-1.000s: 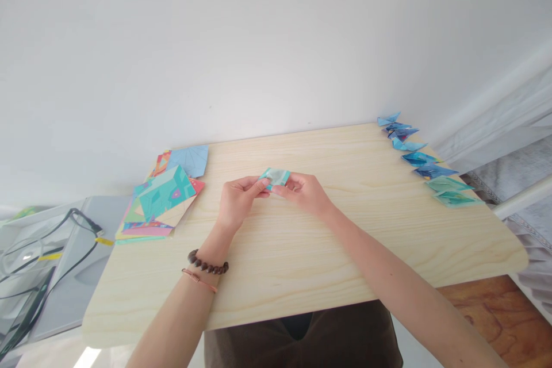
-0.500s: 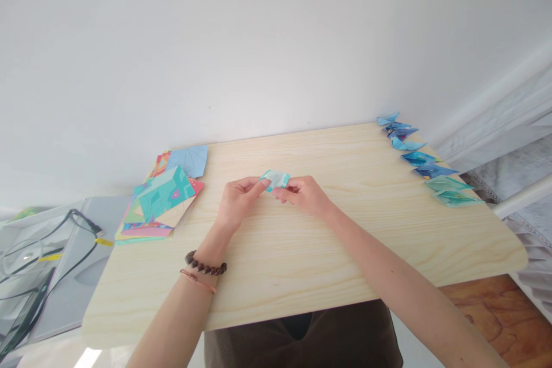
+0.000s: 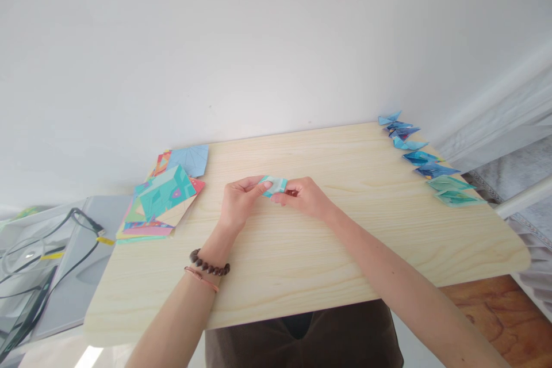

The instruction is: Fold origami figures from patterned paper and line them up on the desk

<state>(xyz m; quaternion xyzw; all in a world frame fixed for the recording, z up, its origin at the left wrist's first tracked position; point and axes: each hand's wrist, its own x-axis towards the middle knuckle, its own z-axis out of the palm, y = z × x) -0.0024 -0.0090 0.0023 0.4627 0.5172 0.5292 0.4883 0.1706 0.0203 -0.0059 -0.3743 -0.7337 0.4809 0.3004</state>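
Observation:
Between my two hands is a small folded piece of origami paper, teal with a paler middle, held just above the middle of the table. My left hand pinches its left end, thumb on top. At the right end my right hand grips it with thumb and curled fingers. The fingertips hide parts of the paper's edges, and its underside is out of sight.
A pile of patterned origami sheets lies at the table's left. Several folded paper boats, blue and green, line the right edge. Black and white cables lie on grey and white surfaces beyond the left edge. A white wall rises behind.
The folded paper has tilted and looks narrower, its right end slightly lower and further left. Both hands keep hold of it, with small finger shifts.

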